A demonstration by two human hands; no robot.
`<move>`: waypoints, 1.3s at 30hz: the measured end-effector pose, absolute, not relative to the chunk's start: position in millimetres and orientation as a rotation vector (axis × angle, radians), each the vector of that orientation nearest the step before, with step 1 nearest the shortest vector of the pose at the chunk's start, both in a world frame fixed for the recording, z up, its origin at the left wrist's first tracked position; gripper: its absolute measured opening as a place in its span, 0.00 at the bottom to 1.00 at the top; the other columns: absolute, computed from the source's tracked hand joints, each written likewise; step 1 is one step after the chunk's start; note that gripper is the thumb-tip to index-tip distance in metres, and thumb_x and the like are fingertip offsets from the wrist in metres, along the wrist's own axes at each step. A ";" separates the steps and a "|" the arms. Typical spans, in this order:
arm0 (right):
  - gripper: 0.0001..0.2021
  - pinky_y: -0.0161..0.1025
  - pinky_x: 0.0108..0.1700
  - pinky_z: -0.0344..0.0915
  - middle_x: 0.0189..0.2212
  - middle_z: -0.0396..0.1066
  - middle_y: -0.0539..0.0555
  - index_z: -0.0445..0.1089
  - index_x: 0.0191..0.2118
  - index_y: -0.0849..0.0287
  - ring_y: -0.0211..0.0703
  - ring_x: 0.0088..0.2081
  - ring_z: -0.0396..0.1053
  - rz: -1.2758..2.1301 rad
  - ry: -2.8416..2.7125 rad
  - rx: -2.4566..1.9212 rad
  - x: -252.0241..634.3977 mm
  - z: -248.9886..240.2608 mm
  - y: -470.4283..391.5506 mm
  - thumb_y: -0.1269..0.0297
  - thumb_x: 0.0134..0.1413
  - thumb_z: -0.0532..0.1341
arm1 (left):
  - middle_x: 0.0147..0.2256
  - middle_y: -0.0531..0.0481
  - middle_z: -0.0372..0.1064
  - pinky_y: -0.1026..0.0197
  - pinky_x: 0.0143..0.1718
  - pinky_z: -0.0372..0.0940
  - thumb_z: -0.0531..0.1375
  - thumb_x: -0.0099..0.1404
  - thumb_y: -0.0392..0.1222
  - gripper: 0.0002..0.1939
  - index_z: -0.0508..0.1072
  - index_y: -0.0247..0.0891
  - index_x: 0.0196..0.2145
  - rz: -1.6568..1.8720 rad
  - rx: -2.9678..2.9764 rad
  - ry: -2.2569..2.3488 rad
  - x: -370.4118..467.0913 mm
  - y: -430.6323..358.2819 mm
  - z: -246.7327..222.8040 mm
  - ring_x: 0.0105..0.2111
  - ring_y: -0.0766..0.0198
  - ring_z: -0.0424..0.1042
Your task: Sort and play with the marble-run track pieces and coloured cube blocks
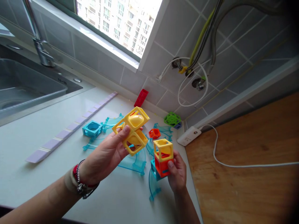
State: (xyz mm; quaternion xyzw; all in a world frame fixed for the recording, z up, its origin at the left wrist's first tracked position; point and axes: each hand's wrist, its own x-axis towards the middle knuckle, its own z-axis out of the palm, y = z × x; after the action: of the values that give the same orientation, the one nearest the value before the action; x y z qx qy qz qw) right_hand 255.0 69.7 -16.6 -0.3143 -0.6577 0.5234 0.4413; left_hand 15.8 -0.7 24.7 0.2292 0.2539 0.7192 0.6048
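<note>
My left hand (115, 146) is closed on a yellow open-frame block piece (134, 132), made of joined cube frames with curved chutes inside. My right hand (178, 172) grips a stack of cube blocks: a yellow cube (163, 147) on top of an orange cube (161, 168). Just beyond the stack, partly hidden by it, is a turquoise cube (153, 166); whether it is joined to the stack I cannot tell. The two held pieces are apart. Under my hands lie several translucent blue curved track pieces (133, 163) and a small orange-red cube (154, 133).
A turquoise cube (92, 129) sits left, near a long pale purple strip (63, 133). A red piece (141, 97) leans by the wall. A green wheel-like piece (172, 119) and a white device with a cord (189, 136) are at the corner. The sink (66, 88) is far left.
</note>
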 end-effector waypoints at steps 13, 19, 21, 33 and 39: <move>0.25 0.31 0.23 0.55 0.22 0.62 0.48 0.76 0.50 0.59 0.36 0.22 0.54 2.090 -0.913 -0.665 259.3 11.7 82.1 0.46 0.54 0.64 | 0.59 0.43 0.71 0.52 0.53 0.74 0.61 0.72 0.49 0.22 0.70 0.44 0.60 1.679 0.473 0.578 33.4 2.1 38.1 0.57 0.51 0.73; 0.21 0.33 0.23 0.62 0.26 0.70 0.53 0.77 0.37 0.63 0.36 0.23 0.58 2.313 -0.839 -0.691 256.3 -15.3 96.4 0.48 0.49 0.67 | 0.54 0.39 0.74 0.55 0.48 0.74 0.67 0.67 0.50 0.25 0.73 0.39 0.57 1.524 0.863 0.625 42.6 48.8 51.9 0.52 0.49 0.76; 0.20 0.33 0.24 0.65 0.29 0.71 0.54 0.76 0.36 0.62 0.36 0.24 0.59 2.319 -0.809 -0.622 257.0 -15.9 97.4 0.48 0.49 0.68 | 0.52 0.39 0.75 0.56 0.45 0.74 0.70 0.63 0.48 0.27 0.73 0.37 0.57 1.490 0.985 0.628 40.1 72.3 51.3 0.48 0.50 0.77; 0.23 0.32 0.24 0.67 0.22 0.69 0.52 0.77 0.38 0.62 0.38 0.23 0.64 2.386 -0.812 -0.482 263.3 -19.0 90.1 0.43 0.52 0.65 | 0.42 0.42 0.79 0.61 0.38 0.72 0.66 0.67 0.50 0.21 0.75 0.37 0.53 1.445 0.915 0.531 55.7 73.3 12.2 0.40 0.56 0.79; 0.23 0.32 0.22 0.67 0.23 0.73 0.54 0.76 0.38 0.62 0.38 0.21 0.66 2.437 -0.798 -0.531 262.1 -28.1 86.9 0.42 0.53 0.64 | 0.49 0.39 0.77 0.60 0.42 0.71 0.69 0.64 0.49 0.27 0.72 0.36 0.57 1.385 0.914 0.516 62.9 70.0 7.9 0.48 0.51 0.77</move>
State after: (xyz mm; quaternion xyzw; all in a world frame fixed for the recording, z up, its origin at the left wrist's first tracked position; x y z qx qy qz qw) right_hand 262.1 86.9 -28.1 -0.1957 -0.2944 0.8990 0.2583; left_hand 62.9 70.0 7.9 0.4016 0.2268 0.6088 0.6455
